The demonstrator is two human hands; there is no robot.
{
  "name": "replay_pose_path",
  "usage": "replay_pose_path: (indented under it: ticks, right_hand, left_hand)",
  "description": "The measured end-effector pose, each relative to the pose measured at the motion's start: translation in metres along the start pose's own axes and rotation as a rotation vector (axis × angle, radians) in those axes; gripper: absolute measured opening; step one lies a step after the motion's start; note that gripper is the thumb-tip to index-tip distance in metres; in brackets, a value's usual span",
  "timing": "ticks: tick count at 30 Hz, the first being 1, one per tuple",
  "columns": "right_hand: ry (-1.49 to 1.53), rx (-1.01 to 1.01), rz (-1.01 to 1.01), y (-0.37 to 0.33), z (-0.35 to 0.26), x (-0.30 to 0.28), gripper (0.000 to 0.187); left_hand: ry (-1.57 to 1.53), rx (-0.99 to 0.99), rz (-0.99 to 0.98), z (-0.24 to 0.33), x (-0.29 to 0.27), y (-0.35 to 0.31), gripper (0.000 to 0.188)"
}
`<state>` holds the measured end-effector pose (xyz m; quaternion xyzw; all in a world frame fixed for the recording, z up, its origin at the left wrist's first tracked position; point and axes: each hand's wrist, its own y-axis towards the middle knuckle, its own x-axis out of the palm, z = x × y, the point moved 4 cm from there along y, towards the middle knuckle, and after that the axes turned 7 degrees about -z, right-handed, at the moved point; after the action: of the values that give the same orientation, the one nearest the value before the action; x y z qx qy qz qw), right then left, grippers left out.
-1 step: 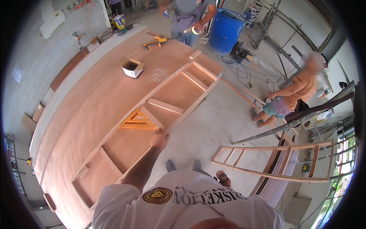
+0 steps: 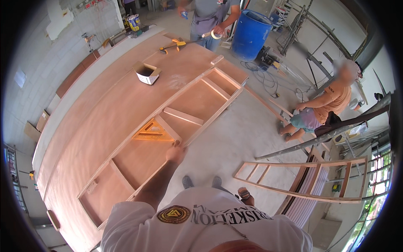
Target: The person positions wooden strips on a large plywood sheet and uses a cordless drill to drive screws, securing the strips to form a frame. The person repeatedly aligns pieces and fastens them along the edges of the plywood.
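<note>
A ladder-like wooden frame lies on the large reddish plywood table. My left hand is closed round the near end of a wooden crosspiece, at the frame's near rail. Against that crosspiece, inside the frame, an orange triangular square lies flat. Another loose-looking crosspiece sits slantwise just beyond it. Low by my right side, my right hand is closed, with a small dark thing at its fingers that I cannot make out.
An open cardboard box and a yellow-black clamp rest on the table. Across it a person holds a tape roll. Another person stands at right, near a slanting metal pole. A second wooden frame and a blue barrel stand nearby.
</note>
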<state>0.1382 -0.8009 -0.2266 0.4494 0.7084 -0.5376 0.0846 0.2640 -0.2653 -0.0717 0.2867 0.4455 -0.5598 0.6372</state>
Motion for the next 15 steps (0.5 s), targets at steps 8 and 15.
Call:
replay_pose_path:
  ticks: [8, 15]
  right_hand:
    - [-0.291, 0.178, -0.091, 0.036, -0.027, -0.018, 0.029]
    - [-0.21, 0.099, -0.111, 0.042, -0.036, -0.026, 0.029]
  left_hand:
    - [-0.07, 0.085, 0.109, -0.009, 0.005, 0.005, 0.025]
    - [0.007, 0.076, 0.106, -0.006, 0.007, 0.01, 0.021]
